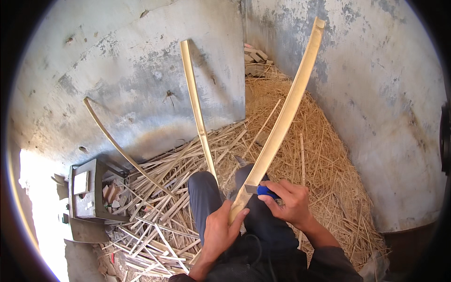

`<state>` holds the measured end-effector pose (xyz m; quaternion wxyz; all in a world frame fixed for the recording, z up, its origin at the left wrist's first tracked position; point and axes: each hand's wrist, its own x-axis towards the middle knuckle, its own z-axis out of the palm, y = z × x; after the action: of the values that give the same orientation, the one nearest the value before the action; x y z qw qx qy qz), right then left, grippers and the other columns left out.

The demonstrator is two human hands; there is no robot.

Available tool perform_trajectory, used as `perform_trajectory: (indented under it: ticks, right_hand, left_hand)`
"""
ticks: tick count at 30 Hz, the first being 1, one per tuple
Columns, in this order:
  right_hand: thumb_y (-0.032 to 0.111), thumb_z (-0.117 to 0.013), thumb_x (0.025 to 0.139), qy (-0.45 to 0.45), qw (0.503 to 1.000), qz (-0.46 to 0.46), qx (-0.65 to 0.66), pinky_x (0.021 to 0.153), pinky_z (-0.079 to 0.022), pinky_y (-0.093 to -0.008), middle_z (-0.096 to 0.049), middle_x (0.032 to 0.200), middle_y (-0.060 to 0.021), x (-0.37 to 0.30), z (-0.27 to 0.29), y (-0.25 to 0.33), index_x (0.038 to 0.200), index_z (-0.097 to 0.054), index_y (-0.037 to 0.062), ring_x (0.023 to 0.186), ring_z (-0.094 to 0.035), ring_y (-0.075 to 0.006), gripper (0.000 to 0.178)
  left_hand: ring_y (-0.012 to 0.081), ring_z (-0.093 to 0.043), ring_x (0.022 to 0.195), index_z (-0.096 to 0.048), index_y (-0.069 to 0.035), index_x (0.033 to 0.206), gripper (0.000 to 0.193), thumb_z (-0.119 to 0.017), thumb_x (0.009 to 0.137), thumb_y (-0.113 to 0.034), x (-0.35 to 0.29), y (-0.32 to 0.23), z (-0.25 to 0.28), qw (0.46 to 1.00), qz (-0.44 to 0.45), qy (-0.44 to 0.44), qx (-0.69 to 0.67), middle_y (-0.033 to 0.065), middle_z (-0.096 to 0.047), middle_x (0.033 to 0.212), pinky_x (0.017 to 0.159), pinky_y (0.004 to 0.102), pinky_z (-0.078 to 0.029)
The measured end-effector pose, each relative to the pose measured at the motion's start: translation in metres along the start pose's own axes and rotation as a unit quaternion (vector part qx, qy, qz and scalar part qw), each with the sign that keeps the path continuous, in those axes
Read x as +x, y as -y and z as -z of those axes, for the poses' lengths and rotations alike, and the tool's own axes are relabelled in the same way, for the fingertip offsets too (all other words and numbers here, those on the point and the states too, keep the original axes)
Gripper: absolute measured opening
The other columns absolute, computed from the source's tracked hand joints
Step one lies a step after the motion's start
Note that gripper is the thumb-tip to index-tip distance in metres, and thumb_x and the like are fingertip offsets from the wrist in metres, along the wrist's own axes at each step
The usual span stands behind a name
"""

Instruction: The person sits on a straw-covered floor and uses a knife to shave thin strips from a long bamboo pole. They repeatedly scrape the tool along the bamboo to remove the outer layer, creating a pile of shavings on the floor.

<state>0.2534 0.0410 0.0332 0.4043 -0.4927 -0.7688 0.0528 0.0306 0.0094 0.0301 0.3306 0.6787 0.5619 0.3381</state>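
A long split length of bamboo (pixel 285 115), its hollow side facing up, slants from my lap toward the far right. My left hand (pixel 222 229) is closed around its near end. In my right hand (pixel 290 203) is a blue-handled knife (pixel 267 191), fingers wrapped around the handle. The knife's short metal blade lies across the bamboo's hollow, a little beyond my left hand. How sharp or long the blade is, I cannot tell. My legs (pixel 205 197) are bent beneath the bamboo.
Another split bamboo length (pixel 193 94) leans on the left wall (pixel 136 56), and a thinner strip (pixel 115 141) leans farther left. Bamboo strips (pixel 155 244) and pale shavings (pixel 329 188) cover the floor. An old box-like cabinet (pixel 96 192) stands at left; bricks (pixel 256 55) lie in the far corner.
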Motion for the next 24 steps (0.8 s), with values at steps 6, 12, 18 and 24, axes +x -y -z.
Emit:
perform_trajectory:
  ticks: [6,12,18,24]
  right_hand:
    - [0.038,-0.083,0.092,-0.046,0.999,-0.014,0.006,0.051,-0.052,-0.0358,-0.071,0.078,-0.0043,0.006,-0.013,-0.019,0.106,-0.081,0.0117,0.058,-0.068,-0.0235,0.030]
    - [0.041,-0.081,0.093,0.000,1.000,-0.008,-0.012,0.051,-0.052,-0.0357,-0.071,0.078,-0.0033,0.004,-0.014,-0.020,0.103,-0.081,0.0131,0.058,-0.069,-0.0230,0.030]
    - [0.041,-0.081,0.093,0.015,1.000,-0.003,-0.008,0.052,-0.054,-0.0349,-0.074,0.082,-0.0031,-0.002,-0.029,-0.034,0.103,-0.081,0.0130,0.061,-0.071,-0.0227,0.029]
    - [0.040,-0.079,0.095,-0.007,0.998,-0.054,-0.008,0.061,-0.058,-0.0368,-0.078,0.089,-0.0076,-0.005,-0.032,-0.047,0.103,-0.081,0.0094,0.070,-0.075,-0.0266,0.032]
  left_hand:
    - [0.0461,-0.062,0.064,-0.058,0.002,0.094,0.035,-0.076,0.101,-0.028,-0.005,0.014,0.005,1.000,0.026,0.016,0.000,0.0240,-0.061,0.069,0.058,0.0477,-0.046]
    - [0.0476,-0.063,0.065,-0.058,0.001,0.094,0.035,-0.075,0.102,-0.029,-0.008,0.021,0.007,1.000,0.020,0.013,0.012,0.0248,-0.062,0.068,0.058,0.0505,-0.047]
    - [0.0496,-0.066,0.069,-0.058,0.001,0.095,0.036,-0.074,0.103,-0.030,-0.011,0.033,0.004,0.999,0.035,0.026,0.032,0.0264,-0.064,0.070,0.060,0.0537,-0.048]
    - [0.0499,-0.063,0.067,-0.057,0.001,0.094,0.038,-0.074,0.103,-0.032,-0.009,0.040,-0.001,0.998,0.042,0.042,0.029,0.0264,-0.061,0.070,0.059,0.0520,-0.045]
